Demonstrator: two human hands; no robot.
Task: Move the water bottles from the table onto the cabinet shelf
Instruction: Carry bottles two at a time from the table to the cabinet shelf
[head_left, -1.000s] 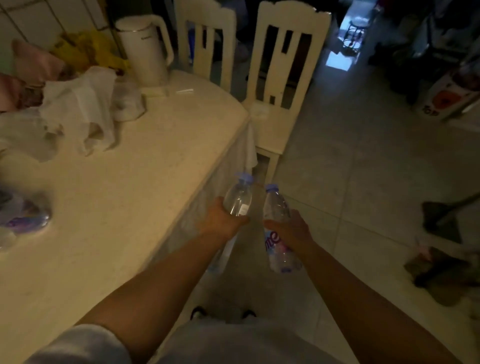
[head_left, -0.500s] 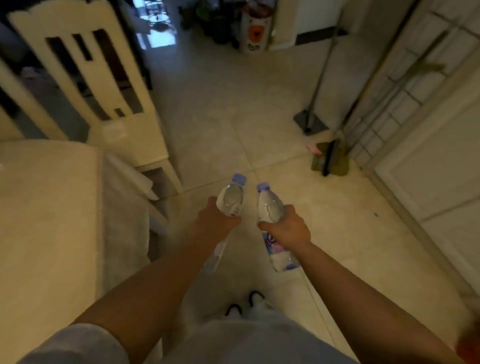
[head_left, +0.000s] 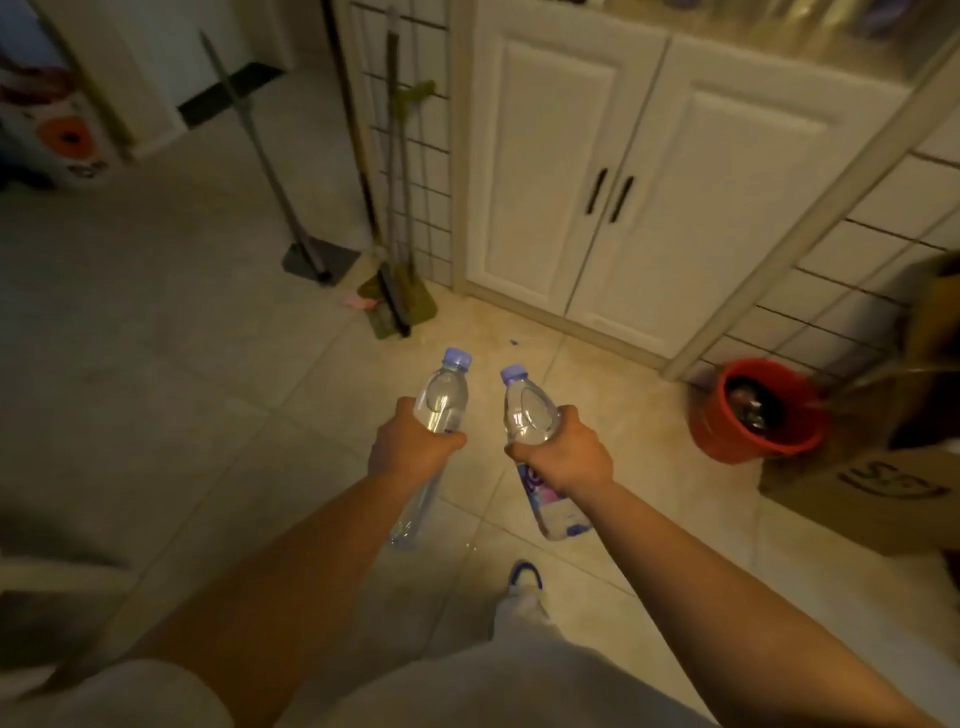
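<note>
A: Water bottles in transit: the left hand (head_left: 413, 447) wraps its fingers round the left bottle (head_left: 441, 405), the right hand (head_left: 563, 457) clasps the right bottle (head_left: 532, 415), both held off the floor, caps toward twelve o'clock.

B: And the cabinet (head_left: 649, 197)?

A: At one o'clock, doors closed, red bucket (head_left: 756, 415) at three. This looks like the carrying step; next, a shelf must be reached, none plainly visible.

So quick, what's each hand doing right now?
Left hand: grips the left water bottle.
Right hand: grips the right water bottle.
</note>
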